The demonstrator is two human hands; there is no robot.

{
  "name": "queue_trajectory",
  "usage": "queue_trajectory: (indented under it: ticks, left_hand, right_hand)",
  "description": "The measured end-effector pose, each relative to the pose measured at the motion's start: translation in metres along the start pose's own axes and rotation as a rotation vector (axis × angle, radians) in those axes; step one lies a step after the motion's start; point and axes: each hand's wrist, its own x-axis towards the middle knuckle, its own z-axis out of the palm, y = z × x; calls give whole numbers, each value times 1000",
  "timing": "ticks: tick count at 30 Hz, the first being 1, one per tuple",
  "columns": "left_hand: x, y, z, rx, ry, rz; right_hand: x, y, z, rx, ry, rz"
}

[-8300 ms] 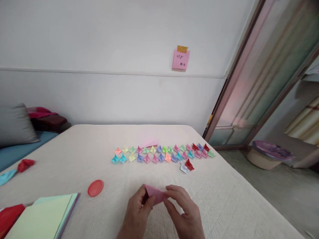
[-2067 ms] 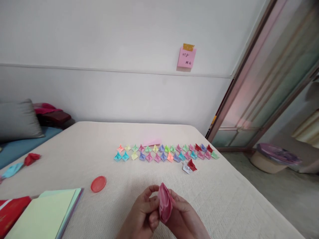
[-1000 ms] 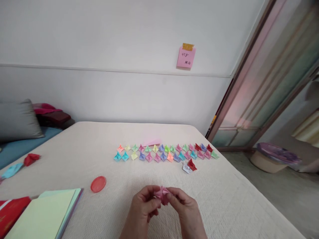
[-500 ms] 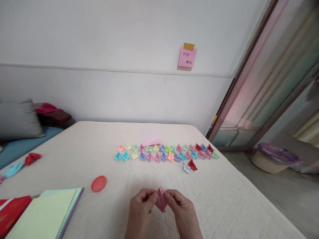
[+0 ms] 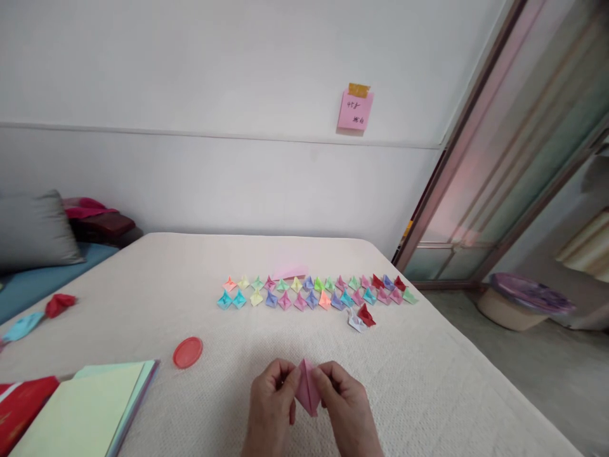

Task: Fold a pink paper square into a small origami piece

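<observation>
Between my two hands is a piece of folded pink paper [image 5: 308, 388], diamond-shaped with a crease or slit down its middle. My left hand [image 5: 272, 397] pinches its left edge between thumb and fingers. On the opposite edge, my right hand [image 5: 346, 397] grips it the same way. Both hands are just above the cloth-covered table [image 5: 228, 406], low in the middle of the view. Past them lie a white folded paper piece [image 5: 355, 320] and a dark red one [image 5: 366, 315], side by side.
Two rows of small coloured folded papers [image 5: 299, 300] stretch across the table. A red round lid [image 5: 187, 352] lies left of my hands. Nearer, a stack of coloured paper [image 5: 90, 406] overlaps a red packet [image 5: 23, 406]. A bin [image 5: 516, 304] stands on the floor at right.
The pink paper now shows a wider, longer diamond between my fingers. Both hands keep hold of it and have barely shifted.
</observation>
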Motion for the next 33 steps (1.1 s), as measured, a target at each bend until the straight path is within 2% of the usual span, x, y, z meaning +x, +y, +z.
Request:
queue_trajectory:
  ticks: [5, 9, 15, 17, 22, 26, 29, 33]
  left_hand:
    - [-4, 10, -1, 43, -56, 83]
    - [-1, 8, -5, 43, -87, 96]
    - [5, 5, -11, 3, -64, 88]
    - [7, 6, -13, -34, -79, 67]
    - [7, 6, -15, -45, -255, -59]
    - [6, 3, -12, -15, -196, -57]
    - [5, 7, -12, -29, -156, 0]
    - [-1, 16, -16, -66, -178, 82]
  right_hand:
    - [-1, -5, -2, 39, -56, -16]
    - [-2, -3, -2, 25, -91, -4]
    - [3, 3, -6, 43, -184, 153]
    - [4, 5, -10, 42, -164, 162]
    - [3, -2, -14, 94, -66, 112]
    - [2, -9, -14, 88, -57, 78]
    - [2, -10, -14, 117, -62, 98]
    - [1, -11, -16, 262, -68, 157]
